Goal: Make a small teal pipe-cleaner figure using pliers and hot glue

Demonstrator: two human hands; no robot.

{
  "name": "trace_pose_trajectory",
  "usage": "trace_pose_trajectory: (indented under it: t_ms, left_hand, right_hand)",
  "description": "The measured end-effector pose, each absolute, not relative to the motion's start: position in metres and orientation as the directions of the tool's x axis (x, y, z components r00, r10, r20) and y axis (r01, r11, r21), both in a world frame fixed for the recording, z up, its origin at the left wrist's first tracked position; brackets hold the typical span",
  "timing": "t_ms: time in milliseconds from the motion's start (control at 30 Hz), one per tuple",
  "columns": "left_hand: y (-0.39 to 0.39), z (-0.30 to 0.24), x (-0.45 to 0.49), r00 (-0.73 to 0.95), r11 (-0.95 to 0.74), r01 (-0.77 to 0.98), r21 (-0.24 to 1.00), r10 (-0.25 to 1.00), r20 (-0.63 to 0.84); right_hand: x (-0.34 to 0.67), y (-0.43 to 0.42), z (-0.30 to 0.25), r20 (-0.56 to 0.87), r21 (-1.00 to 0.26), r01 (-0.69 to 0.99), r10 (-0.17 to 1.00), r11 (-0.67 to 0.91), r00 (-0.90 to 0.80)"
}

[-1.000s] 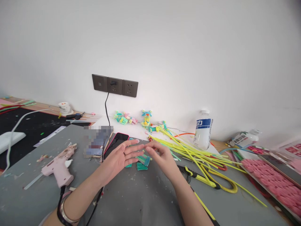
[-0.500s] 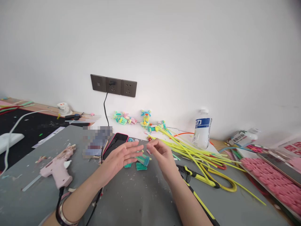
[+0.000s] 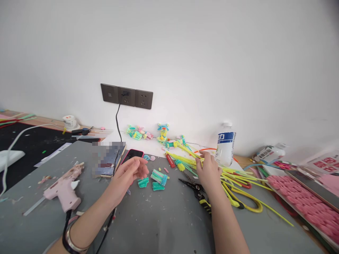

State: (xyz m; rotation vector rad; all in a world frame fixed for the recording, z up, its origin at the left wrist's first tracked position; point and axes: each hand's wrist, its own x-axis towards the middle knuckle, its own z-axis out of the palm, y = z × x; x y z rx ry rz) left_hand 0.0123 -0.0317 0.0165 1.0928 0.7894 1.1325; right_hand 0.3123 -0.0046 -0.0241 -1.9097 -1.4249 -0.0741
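My left hand (image 3: pixel 129 174) hovers over the grey mat (image 3: pixel 159 218) with fingers loosely curled and apart, nothing visible in it. Just to its right lie small teal, pink and green wrapped bundles (image 3: pixel 158 176). My right hand (image 3: pixel 209 171) reaches onto the pile of long yellow pipe cleaners (image 3: pixel 238 174), back of the hand towards me, fingertips bent down around some stems. Black pliers with yellow handles (image 3: pixel 196 188) lie right beside that wrist.
A pink glue gun (image 3: pixel 65 188) lies at the left, and a phone in a pink case (image 3: pixel 131 156) behind my left hand. By the wall stand small pipe-cleaner figures (image 3: pixel 162 132) and a water bottle (image 3: pixel 225 144). A tray of pink pieces (image 3: pixel 304 199) sits at the right.
My right hand left the bundles in the middle and moved right onto the yellow pipe cleaners. My left hand curled its fingers and drew back slightly. The pliers now show.
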Motion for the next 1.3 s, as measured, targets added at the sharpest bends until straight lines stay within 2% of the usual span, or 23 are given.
trace_pose_trajectory:
  t_ms: [100, 233, 400, 467, 567, 733, 900, 1067, 1300]
  left_hand:
    - [-0.031, 0.017, 0.013, 0.254, 0.062, -0.288, 0.956, 0.967, 0.014]
    - [-0.031, 0.016, 0.013, 0.311, 0.093, -0.28, 0.955, 0.951, -0.002]
    - [-0.032, 0.016, 0.014, 0.335, 0.099, -0.265, 0.959, 0.942, -0.004]
    - [-0.033, 0.017, 0.014, 0.35, 0.086, -0.232, 0.969, 0.937, 0.001]
    - [-0.034, 0.018, 0.014, 0.383, 0.03, -0.137, 0.99, 0.924, 0.025]
    - [-0.033, 0.016, 0.013, 0.458, -0.123, 0.041, 0.992, 0.884, 0.09]
    - [-0.033, 0.014, 0.013, 0.477, -0.155, 0.066, 0.986, 0.873, 0.105]
    - [-0.032, 0.011, 0.013, 0.475, -0.142, 0.04, 0.989, 0.873, 0.106]
    - [-0.031, 0.005, 0.013, 0.445, -0.221, 0.179, 0.959, 0.887, 0.122]
  right_hand:
    - [0.315, -0.004, -0.029, 0.471, -0.462, 0.873, 0.791, -0.156, 0.39]
    - [0.299, -0.008, -0.02, 0.46, -0.485, 0.867, 0.808, -0.118, 0.368]
    - [0.266, -0.016, -0.002, 0.535, -0.57, 0.807, 0.814, 0.151, 0.226]
    - [0.252, -0.02, 0.006, 0.564, -0.622, 0.721, 0.813, 0.305, 0.143]
    - [0.23, -0.03, 0.016, 0.545, -0.741, 0.449, 0.838, 0.499, -0.032]
    - [0.201, -0.044, 0.019, 0.47, -0.846, 0.143, 0.845, 0.514, -0.254]
    - [0.194, -0.044, 0.011, 0.425, -0.899, 0.0, 0.872, 0.438, -0.245]
    - [0.198, -0.043, 0.014, 0.427, -0.886, 0.069, 0.865, 0.459, -0.265]
    - [0.198, -0.046, 0.015, 0.432, -0.82, 0.256, 0.846, 0.512, -0.312]
